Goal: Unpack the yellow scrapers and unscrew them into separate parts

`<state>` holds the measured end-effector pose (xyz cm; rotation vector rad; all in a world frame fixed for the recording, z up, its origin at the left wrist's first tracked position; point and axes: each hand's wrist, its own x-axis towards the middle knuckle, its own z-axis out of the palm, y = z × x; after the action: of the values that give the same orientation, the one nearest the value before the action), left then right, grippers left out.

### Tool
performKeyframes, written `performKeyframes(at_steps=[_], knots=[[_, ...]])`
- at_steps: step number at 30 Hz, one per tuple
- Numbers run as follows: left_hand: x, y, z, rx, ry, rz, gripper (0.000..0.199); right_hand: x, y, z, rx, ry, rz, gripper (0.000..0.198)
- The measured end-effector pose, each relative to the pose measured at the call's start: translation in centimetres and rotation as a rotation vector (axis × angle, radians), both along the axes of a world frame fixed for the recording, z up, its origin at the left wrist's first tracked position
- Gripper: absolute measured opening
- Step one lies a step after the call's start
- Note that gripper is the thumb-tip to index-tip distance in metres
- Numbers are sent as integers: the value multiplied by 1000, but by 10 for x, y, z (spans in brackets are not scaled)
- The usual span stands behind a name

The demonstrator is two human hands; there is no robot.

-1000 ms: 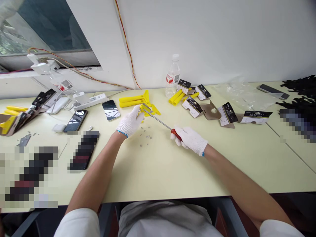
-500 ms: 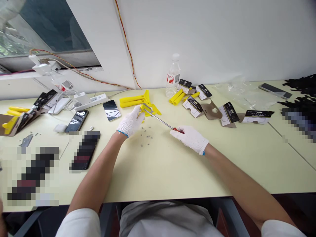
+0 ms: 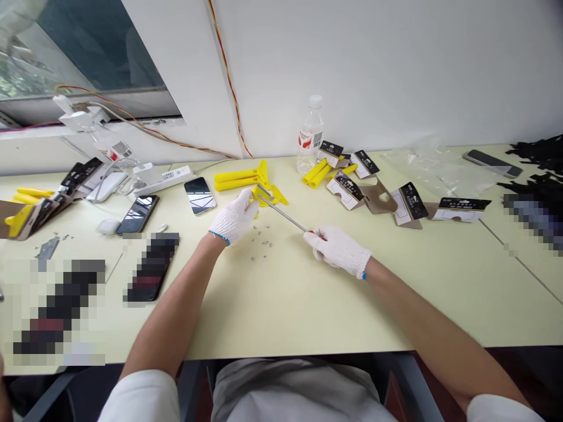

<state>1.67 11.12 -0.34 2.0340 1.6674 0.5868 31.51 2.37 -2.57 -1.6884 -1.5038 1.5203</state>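
My left hand [image 3: 234, 218], in a white knit glove, is closed around a yellow plastic scraper [image 3: 255, 191] with a metal plate at its head. In my gloved right hand [image 3: 339, 248] is a screwdriver [image 3: 287, 217]; the fingers wrap its red handle and hide most of it. Its long steel shaft points up and left, the tip at the scraper's head; whether it sits in a screw is too small to tell. Just behind my left hand lie more yellow scrapers [image 3: 235, 179]. Several small metal screws [image 3: 264, 242] are scattered on the table between my hands.
Phones [image 3: 200, 195] and a power strip [image 3: 176, 174] occupy the left side. At the back stand a plastic bottle [image 3: 310, 138], yellow handles [image 3: 315, 173] and cardboard packages [image 3: 409, 202]. Clear plastic bags [image 3: 444, 167] and black gloves [image 3: 539, 153] lie to the right.
My right hand's grip on the screwdriver handle has shifted, and less of the red handle shows. The left hand stays on the scraper in nearly the same place.
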Motion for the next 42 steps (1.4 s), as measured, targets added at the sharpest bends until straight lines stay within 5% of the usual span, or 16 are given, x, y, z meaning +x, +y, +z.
performKeyframes(at_steps=[4,9,16,24,28,34,42], knots=[[0,0,0,-19,-26,3,11,1,0,1,-37,70,9,69],[0,0,1,-14,-53,17,12,0,3,-2,60,-24,-89,49],[2,0,0,-35,-39,8,11,-1,1,-1,-31,81,17,63],[2,0,1,-30,-31,21,13,-1,0,0,25,10,8,43],[0,1,-2,-33,-29,11,10,-1,-1,0,-39,76,55,61],[1,0,0,-38,-39,18,12,2,4,-8,164,-149,-2,46],[0,1,-1,-50,-26,21,11,0,2,-8,21,48,-19,58]])
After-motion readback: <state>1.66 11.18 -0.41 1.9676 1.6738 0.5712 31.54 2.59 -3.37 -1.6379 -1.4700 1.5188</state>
